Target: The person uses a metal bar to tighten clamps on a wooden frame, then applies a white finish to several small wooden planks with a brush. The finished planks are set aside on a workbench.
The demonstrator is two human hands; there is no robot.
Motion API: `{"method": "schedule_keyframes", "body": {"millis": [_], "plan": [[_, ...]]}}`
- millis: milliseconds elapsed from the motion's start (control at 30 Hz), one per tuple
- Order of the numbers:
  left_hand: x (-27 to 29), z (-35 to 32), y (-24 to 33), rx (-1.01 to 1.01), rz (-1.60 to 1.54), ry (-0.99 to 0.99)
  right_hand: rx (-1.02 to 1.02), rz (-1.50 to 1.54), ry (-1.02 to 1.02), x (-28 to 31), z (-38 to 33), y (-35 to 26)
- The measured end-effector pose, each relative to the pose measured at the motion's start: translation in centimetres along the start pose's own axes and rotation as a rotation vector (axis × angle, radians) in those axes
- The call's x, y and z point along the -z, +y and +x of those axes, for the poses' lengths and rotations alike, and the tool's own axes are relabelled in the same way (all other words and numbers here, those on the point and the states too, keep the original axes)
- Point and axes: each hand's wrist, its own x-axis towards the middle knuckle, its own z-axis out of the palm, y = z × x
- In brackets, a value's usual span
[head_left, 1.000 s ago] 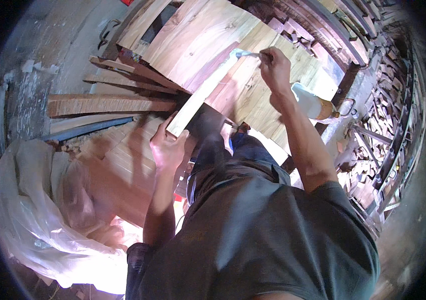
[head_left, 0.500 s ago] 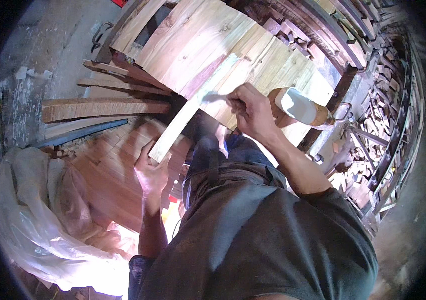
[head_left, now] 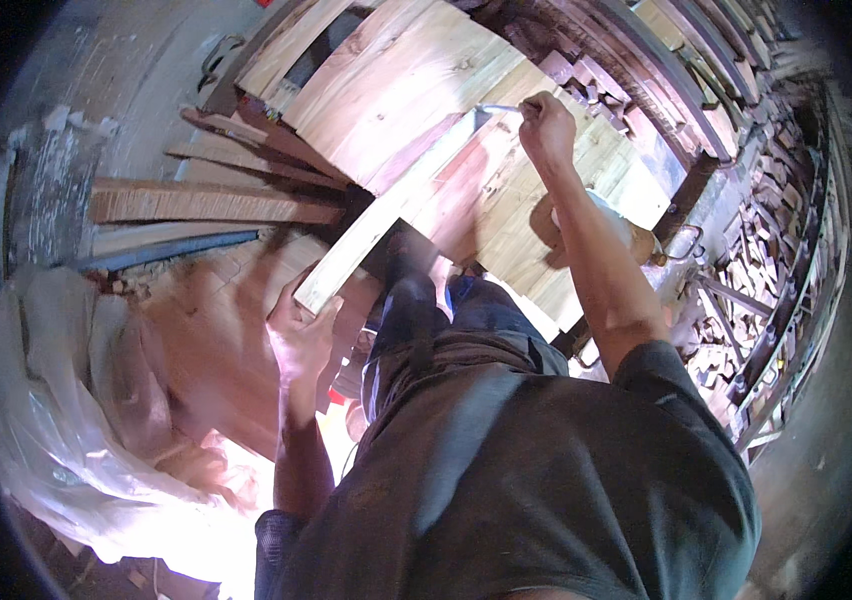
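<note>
My left hand grips the near end of a long, pale wooden strip. The strip slants away to the upper right, its far part over a wide panel of joined boards. Near the strip's far end, my right hand is closed on a thin-handled spreader. The spreader's pale, flat tip touches or nearly touches the strip; whether it is a brush or a blade I cannot tell. Behind my right forearm stands a brown container with white stuff inside, partly hidden.
Several boards stick out left of the panel. Crumpled clear plastic sheeting lies at the lower left, beside a brown wooden surface. Many wood offcuts are heaped on the right, near a metal clamp handle.
My right hand has moved away and to the upper right, carrying the spreader along the strip to its far end. My left hand keeps its hold, raised slightly.
</note>
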Motion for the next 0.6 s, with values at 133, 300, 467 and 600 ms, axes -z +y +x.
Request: {"method": "schedule_keyframes", "body": {"millis": [133,300,467,600], "plan": [[-0.2,-0.2,0.1,-0.003,0.023,0.046,0.134,0.147,-0.092,2.1,-6.2,-6.3],[-0.6,-0.2,0.1,-0.008,0.049,0.056,0.332,0.525,-0.382,7.6,-15.0,-17.8],[-1.5,-1.1,2.2,0.112,-0.33,0.107,0.25,0.769,-0.467,9.4,-16.8,-21.1],[-1.3,-1.3,2.6,-0.119,-0.037,0.13,0.227,0.559,-0.254,6.6,-14.3,-14.6]]}}
